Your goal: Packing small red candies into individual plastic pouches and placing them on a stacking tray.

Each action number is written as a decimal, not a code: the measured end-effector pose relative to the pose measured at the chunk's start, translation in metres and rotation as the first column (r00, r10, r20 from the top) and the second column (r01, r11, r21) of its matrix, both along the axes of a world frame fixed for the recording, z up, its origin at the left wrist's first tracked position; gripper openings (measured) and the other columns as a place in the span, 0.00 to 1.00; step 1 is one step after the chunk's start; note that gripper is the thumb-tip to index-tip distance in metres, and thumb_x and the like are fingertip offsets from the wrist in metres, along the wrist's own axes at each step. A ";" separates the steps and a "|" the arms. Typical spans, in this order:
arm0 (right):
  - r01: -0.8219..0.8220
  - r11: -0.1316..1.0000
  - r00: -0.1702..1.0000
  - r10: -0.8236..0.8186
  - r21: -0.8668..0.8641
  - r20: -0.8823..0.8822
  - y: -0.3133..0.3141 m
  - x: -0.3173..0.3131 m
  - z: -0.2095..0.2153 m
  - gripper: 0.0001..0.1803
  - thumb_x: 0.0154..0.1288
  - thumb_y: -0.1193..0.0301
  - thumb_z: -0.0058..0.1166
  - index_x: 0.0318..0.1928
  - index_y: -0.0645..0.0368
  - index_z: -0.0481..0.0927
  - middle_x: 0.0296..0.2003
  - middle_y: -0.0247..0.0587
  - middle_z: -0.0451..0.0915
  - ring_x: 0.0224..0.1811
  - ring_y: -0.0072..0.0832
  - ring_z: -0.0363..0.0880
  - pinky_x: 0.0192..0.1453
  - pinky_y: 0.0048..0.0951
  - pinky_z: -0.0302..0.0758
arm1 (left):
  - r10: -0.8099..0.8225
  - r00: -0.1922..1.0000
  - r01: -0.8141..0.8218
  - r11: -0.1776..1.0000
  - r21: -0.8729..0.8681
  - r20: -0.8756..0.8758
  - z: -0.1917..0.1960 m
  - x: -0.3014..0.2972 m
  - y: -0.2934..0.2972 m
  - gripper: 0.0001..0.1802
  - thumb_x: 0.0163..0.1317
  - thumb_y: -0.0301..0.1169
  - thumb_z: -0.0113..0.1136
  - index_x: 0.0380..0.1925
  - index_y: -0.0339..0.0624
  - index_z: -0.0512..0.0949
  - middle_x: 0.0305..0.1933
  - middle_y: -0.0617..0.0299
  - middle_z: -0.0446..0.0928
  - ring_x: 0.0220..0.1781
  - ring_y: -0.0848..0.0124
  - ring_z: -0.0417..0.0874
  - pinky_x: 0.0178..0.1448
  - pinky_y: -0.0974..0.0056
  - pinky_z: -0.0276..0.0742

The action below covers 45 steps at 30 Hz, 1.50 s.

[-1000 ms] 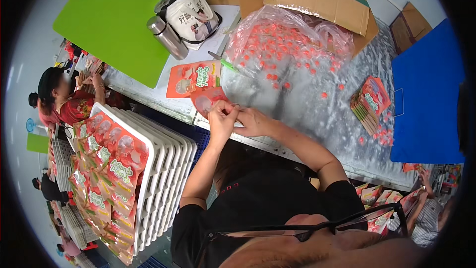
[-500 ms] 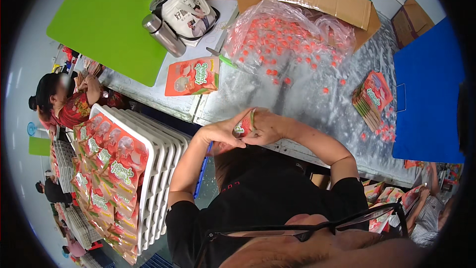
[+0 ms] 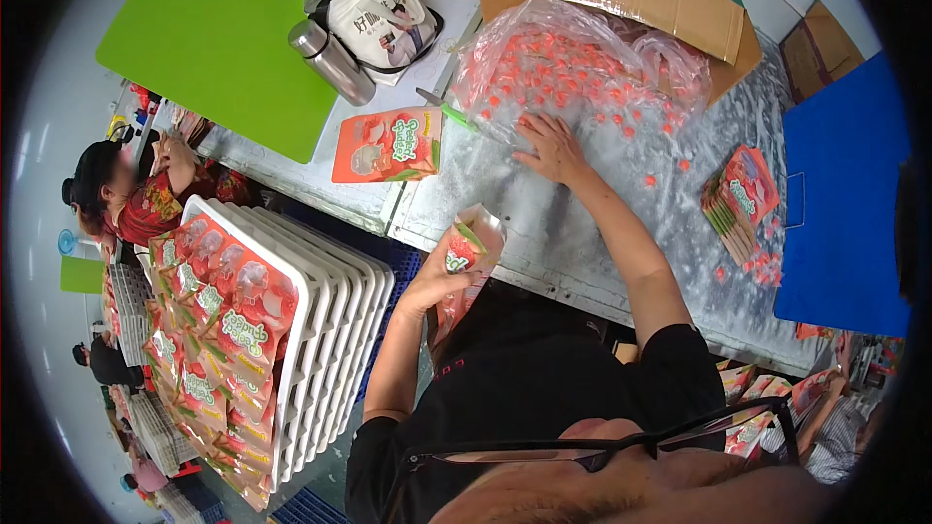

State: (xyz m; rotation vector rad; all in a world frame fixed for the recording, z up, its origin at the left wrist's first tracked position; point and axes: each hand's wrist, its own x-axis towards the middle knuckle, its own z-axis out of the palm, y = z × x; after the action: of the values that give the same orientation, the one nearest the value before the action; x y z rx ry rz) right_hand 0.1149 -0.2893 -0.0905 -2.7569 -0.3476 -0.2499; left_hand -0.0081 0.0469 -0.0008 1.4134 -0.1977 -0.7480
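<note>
While a clear plastic bag [image 3: 582, 68] of small red pieces sprawls across the metal surface [image 3: 621, 233], the right hand [image 3: 551, 147] rests on the bag's near edge, fingers spread; nearer the body than the bag, the left hand [image 3: 437, 281] grips an open red pouch [image 3: 464, 254].

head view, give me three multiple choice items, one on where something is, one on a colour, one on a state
1. Where is the right hand?
A. on the clear bag of red pieces
B. on the steel flask
C. on the white trays

2. What colour is the board behind the flask?
A. blue
B. green
C. white

3. How is the pouch in the left hand?
A. lying flat on the table
B. held up, top open
C. stacked on the trays

Answers: 1 A, the palm rests on the bag; 2 B, it is bright green; 3 B, the fingers grip it off the table.
</note>
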 end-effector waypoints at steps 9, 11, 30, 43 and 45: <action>0.262 0.269 0.938 0.155 0.927 -0.310 -0.045 -0.071 -0.016 0.36 0.77 0.54 0.50 0.79 0.56 0.66 0.82 0.44 0.60 0.84 0.40 0.55 0.87 0.41 0.49 | 0.070 0.997 -0.070 0.998 0.005 0.023 -0.007 -0.009 0.003 0.55 0.49 0.19 0.68 0.81 0.38 0.57 0.72 0.59 0.70 0.75 0.67 0.68 0.79 0.60 0.61; 0.217 0.392 0.960 0.079 0.894 -0.268 -0.054 -0.084 -0.017 0.36 0.77 0.57 0.51 0.79 0.56 0.65 0.82 0.44 0.60 0.84 0.40 0.55 0.87 0.40 0.50 | 0.081 0.995 -0.082 0.996 0.020 0.063 -0.010 -0.007 0.004 0.54 0.49 0.20 0.68 0.80 0.37 0.58 0.72 0.59 0.71 0.75 0.67 0.69 0.80 0.60 0.60; 0.017 0.955 0.999 -0.027 0.296 0.028 -0.033 -0.102 -0.021 0.27 0.69 0.63 0.62 0.67 0.50 0.79 0.73 0.42 0.71 0.79 0.50 0.61 0.83 0.56 0.56 | 0.163 0.986 -0.162 0.986 -0.040 0.035 -0.009 -0.011 0.019 0.53 0.49 0.20 0.70 0.79 0.38 0.60 0.71 0.57 0.72 0.75 0.66 0.70 0.80 0.60 0.59; -0.067 0.986 0.989 0.085 0.151 -0.120 -0.027 -0.133 -0.009 0.30 0.73 0.54 0.59 0.73 0.43 0.77 0.78 0.36 0.67 0.84 0.48 0.54 0.86 0.59 0.48 | 0.169 0.986 -0.168 0.979 -0.115 0.002 -0.013 -0.011 0.020 0.53 0.51 0.17 0.67 0.80 0.39 0.59 0.70 0.59 0.72 0.74 0.69 0.71 0.78 0.61 0.62; 0.105 0.602 0.979 0.078 0.792 -0.189 -0.046 -0.134 -0.014 0.30 0.73 0.56 0.59 0.74 0.43 0.76 0.79 0.38 0.65 0.84 0.47 0.54 0.86 0.56 0.49 | 0.172 0.984 -0.177 0.974 -0.142 -0.046 -0.013 -0.011 0.020 0.52 0.51 0.17 0.66 0.79 0.40 0.59 0.70 0.60 0.73 0.73 0.69 0.71 0.78 0.60 0.63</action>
State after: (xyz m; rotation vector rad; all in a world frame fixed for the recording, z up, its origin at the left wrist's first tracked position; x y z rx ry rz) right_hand -0.0192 -0.3349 -0.1048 -1.8466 -0.1026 -0.0808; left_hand -0.0195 0.0667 -0.0137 1.2609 -0.0977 -0.5994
